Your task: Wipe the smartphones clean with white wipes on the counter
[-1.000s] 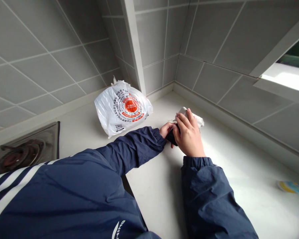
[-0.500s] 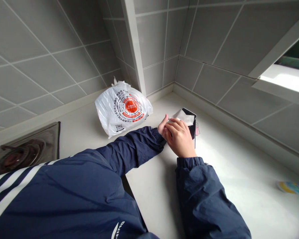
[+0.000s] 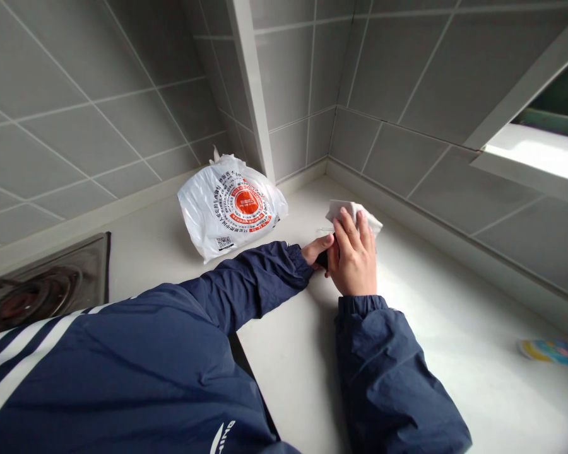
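Observation:
My left hand (image 3: 318,250) grips the near left end of a dark phone (image 3: 322,258), its thumb lying along the top and its other fingers mostly hidden underneath. Over the phone, my right hand (image 3: 353,255) presses a pale wiping cloth (image 3: 370,219) with its fingers nearly straight and close together. The cloth spreads past the fingertips and covers the phone's far end. Most of the phone is hidden by the cloth and my right hand. A thin clear or wire-like edge (image 3: 325,229) shows just left of the cloth; its kind cannot be made out.
A white plastic bag (image 3: 201,217) with red and black print stands on the pale counter (image 3: 293,353) to the left. Farther left is a gas stove (image 3: 52,290). A colourful bottle or tube (image 3: 551,352) lies at the right. Tiled walls meet behind the corner.
My right hand has slid the cloth across the phone, and its fingers have straightened and point farther away. The phone has turned and is now mostly covered. The camera view has shifted slightly.

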Motion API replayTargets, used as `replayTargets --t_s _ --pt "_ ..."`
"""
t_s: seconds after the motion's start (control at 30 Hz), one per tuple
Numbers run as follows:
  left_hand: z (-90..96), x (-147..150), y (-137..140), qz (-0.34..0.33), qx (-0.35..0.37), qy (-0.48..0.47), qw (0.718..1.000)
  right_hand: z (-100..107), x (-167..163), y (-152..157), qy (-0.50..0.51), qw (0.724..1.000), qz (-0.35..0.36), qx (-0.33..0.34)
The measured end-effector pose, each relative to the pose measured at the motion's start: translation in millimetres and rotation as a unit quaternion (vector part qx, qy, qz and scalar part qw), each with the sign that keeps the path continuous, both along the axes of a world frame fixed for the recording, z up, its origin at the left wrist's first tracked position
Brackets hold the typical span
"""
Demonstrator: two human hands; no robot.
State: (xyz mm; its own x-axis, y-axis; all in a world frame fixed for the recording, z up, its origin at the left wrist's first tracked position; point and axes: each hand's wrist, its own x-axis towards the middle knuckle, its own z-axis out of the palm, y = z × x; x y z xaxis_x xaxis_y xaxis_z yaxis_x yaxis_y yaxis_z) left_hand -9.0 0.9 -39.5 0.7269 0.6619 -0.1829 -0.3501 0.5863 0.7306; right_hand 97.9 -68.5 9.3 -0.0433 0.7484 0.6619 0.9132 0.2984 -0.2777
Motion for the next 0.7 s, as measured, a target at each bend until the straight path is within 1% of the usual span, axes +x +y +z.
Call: replayTargets --t_s 0.07,0.13,0.23,0.3,0.37,0.4,0.5,0.57,0.63,0.7 --pt "-0.4 -3.1 -0.4 -0.04 0.065 0.004 0.997 3.4 7.4 0.5 0.017 0.999 -0.026 0.016" --pt "0.4 -5.6 0.6 -0.06 0.104 0.004 0.993 4.7 14.3 1.6 0.047 0.998 -0.036 0.021" --pt "-0.7 -6.6 4.6 -0.065 0.128 0.012 0.99 0.2 21.9 4.5 0.115 0.992 -0.047 0.021" --pt "-3.9 -5.6 8.3 -0.06 0.128 0.018 0.99 -6.9 23.6 6.6 0.172 0.981 -0.086 0.026" --pt "-7.5 -3.8 11.5 -0.042 0.12 0.034 0.991 -15.8 21.5 7.8 0.22 0.967 -0.124 0.025" --pt "-8.8 -2.7 12.6 -0.026 0.113 0.046 0.992 -20.5 18.9 7.8 0.232 0.964 -0.13 0.016" --pt "-9.3 0.2 14.1 0.037 0.091 0.08 0.992 -34.6 6.2 5.2 0.217 0.97 -0.11 0.002" --pt "-7.5 1.1 14.7 0.078 0.06 0.079 0.992 -44.0 -2.8 1.7 0.187 0.979 -0.084 0.019" --pt "-5.3 0.7 16.0 0.08 0.0 0.066 0.995 -52.3 -8.6 -2.7 0.155 0.986 -0.057 0.036" --pt "-3.4 -0.8 17.9 0.051 -0.05 0.05 0.996 -58.3 -9.5 -7.9 0.131 0.989 -0.041 0.051"
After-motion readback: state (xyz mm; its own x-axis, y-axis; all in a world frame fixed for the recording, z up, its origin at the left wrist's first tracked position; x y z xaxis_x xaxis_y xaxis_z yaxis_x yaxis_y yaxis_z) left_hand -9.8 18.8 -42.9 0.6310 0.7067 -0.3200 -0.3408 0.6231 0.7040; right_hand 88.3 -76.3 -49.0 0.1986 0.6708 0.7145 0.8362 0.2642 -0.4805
